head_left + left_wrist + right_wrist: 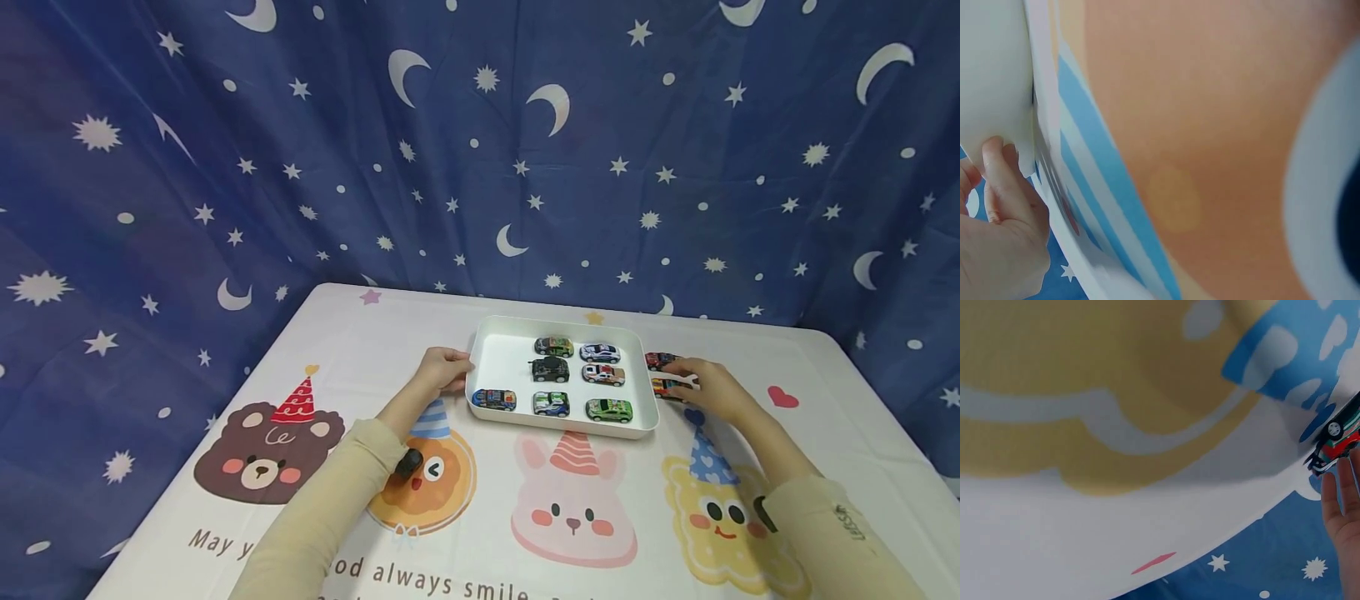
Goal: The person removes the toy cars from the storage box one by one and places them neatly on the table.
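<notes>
My left hand [444,369] holds the left side of a shallow white tray [491,329], thumb and fingers at its rim. The left wrist view shows these fingers [1000,172] pinching the tray's pale wall [997,69]. Several small printed toy cars stand inside, among them a black one [551,369], a blue one [493,400] and a green one [609,410]. Right of the tray, my right hand [716,387] reaches over a dark red toy car [658,361] and an orange toy car [663,388]. Its fingers look straight against a car [1335,440] in the right wrist view.
A white tablecloth [442,567] printed with cartoon animal faces and lettering covers the table. Behind the table's far edge hangs a dark blue curtain [450,167] with moons and stars. A black wrist device [408,462] sits at the left sleeve.
</notes>
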Tool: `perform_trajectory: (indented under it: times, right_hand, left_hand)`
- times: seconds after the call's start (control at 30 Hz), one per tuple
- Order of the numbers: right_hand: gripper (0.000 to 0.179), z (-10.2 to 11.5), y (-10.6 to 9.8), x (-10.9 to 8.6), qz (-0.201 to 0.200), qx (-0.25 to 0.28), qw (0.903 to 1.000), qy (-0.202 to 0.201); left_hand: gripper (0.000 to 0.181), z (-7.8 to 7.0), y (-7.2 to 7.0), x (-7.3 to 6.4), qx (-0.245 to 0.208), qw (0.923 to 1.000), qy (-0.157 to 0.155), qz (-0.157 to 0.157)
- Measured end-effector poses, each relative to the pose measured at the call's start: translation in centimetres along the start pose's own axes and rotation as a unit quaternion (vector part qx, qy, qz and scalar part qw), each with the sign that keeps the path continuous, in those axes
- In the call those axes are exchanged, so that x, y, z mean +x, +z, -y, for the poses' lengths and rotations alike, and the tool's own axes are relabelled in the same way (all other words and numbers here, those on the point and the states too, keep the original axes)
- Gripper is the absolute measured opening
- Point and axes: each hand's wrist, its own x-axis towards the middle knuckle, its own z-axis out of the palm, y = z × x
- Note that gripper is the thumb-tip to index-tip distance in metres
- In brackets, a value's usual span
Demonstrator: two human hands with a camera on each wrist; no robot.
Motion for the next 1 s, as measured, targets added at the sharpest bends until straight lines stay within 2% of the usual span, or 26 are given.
perform_trajectory:
  times: [0.27,0.53,0.77,1.0]
  right_hand:
    - [0.035,0.9,-0.1,0.2,-0.021,0.009,0.9993,-0.031]
    - [0.038,2.0,-0.3,-0.1,-0.024,0.005,0.9995,-0.018]
    - [0.037,3.1,-0.1,0.0,-0.043,0.019,0.9974,-0.054]
    - [0.034,5.1,0.3,0.2,-0.055,0.019,0.9957,-0.072]
  left_hand:
    - [0.03,0.0,-0.2,0.1,-0.005,1.0,-0.005,-0.001]
    - [0.031,0.0,-0.2,-0.1,-0.004,1.0,0.0,0.002]
    - [0.03,0.0,0.0,0.0,-0.001,1.0,-0.001,-0.006]
    - [0.031,-0.3,-0.2,-0.2,-0.001,1.0,-0.003,0.005]
